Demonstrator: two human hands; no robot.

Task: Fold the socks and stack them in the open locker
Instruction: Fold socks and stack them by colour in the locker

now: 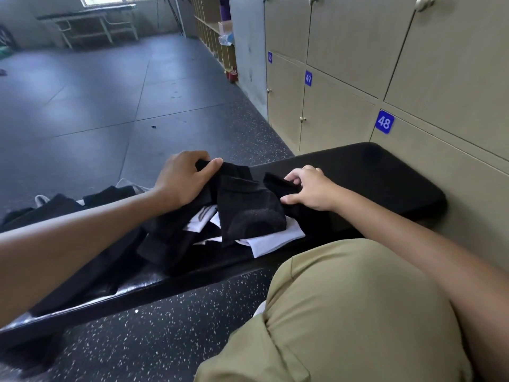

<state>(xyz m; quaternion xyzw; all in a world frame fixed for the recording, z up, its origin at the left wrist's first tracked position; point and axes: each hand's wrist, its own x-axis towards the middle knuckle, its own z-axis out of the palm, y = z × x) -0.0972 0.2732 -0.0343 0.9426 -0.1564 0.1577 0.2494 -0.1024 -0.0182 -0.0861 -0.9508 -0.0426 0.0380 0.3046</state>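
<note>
Where the padded bench (371, 172) runs across the view, its black top looks smooth and slightly glossy w/ rounded corners, and a loose heap of socks lies on it approx. mid-frame. Far left on the bench, more dark fabric (63, 205) sits crumpled, w/ pale edges showing behind it. The left hand (181, 180) comes in over the heap, thumb and fingers curled, pinching the cuff end of a black sock (228, 172); the knit looks soft and matte. Just right of that, a thicker black sock (248, 208) lies on top of the heap, ribbed at the cuff and w/ a denser, fuzzier toe patch. Under it flat white socks (275, 239) poke out, thin and smooth, one w/ a dark printed mark. The right hand (311, 188) has its fingers bent, gripping another black sock (278, 183) at its folded edge, thumb pressed on the fabric below. Bottom right, a knee in olive cotton trousers (344, 312) fills the corner. Behind the bench stands a wall of beige lockers (344, 111), flat matte doors w/ small round metal knobs and blue square number tags, 48 (384, 122) nearest; all doors in view are closed. Floor (110, 106) is dark speckled rubber in large tiles.
</note>
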